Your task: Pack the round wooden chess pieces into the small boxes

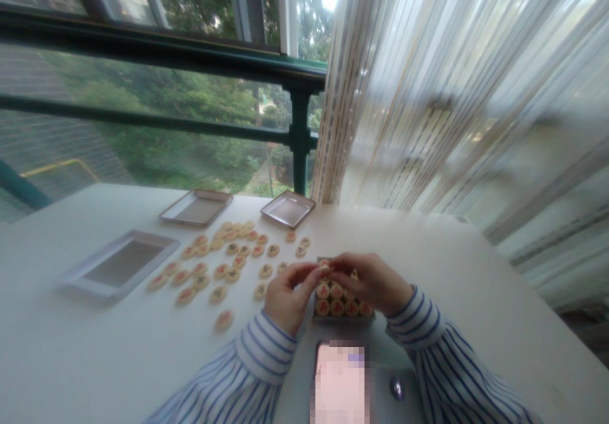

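Round wooden xiangqi pieces with red and black characters are in view. My left hand (291, 292) and my right hand (373, 279) meet over a small box (343, 318) in front of me. Between their fingertips is one xiangqi piece (325, 271), pinched from both sides. Inside the box, pieces with red characters (337, 308) lie in neat rows, face up. My right hand covers part of the box's far side. To the left, many loose pieces (221, 271) are scattered over the white table (190, 360), some red, some black.
Left of the pieces lies a white-rimmed tray (169, 244). Two more shallow trays, a wide one (197, 208) and a small square one (288, 209), sit at the far edge. A phone (340, 383) and a shiny oval object (397, 388) are near me. String curtains (404, 94) hang at right.
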`<state>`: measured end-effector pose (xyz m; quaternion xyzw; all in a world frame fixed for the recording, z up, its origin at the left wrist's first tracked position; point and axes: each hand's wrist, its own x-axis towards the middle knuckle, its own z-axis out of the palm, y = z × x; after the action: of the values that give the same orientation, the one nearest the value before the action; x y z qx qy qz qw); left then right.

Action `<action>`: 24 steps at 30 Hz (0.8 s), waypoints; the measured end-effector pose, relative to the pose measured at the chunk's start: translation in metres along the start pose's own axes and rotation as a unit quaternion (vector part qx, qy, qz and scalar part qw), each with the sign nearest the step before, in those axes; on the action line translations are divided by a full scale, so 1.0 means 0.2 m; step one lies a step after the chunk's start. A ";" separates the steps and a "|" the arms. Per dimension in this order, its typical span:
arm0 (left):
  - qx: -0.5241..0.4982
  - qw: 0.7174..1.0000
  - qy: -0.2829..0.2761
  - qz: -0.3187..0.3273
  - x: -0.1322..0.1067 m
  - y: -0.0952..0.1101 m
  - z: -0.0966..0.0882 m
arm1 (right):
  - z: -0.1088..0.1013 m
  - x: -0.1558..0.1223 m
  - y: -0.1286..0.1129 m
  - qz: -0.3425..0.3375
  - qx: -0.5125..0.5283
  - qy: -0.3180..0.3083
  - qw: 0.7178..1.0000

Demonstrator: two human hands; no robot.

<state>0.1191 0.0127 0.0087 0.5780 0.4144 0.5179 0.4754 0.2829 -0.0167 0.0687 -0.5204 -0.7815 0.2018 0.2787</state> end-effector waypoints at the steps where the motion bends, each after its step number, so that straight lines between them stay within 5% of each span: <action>1: -0.001 1.000 0.001 -0.002 0.00 0.00 0.00 | 0.00 0.00 0.00 0.000 0.004 0.000 1.000; 24: -0.017 0.998 -0.051 -0.028 -0.01 0.02 0.01 | 0.00 0.00 0.00 -0.009 0.020 0.019 1.000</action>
<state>0.1203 0.0095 0.0123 0.5836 0.3965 0.4809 0.5205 0.2829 -0.0161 0.0683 -0.5114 -0.7767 0.2049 0.3053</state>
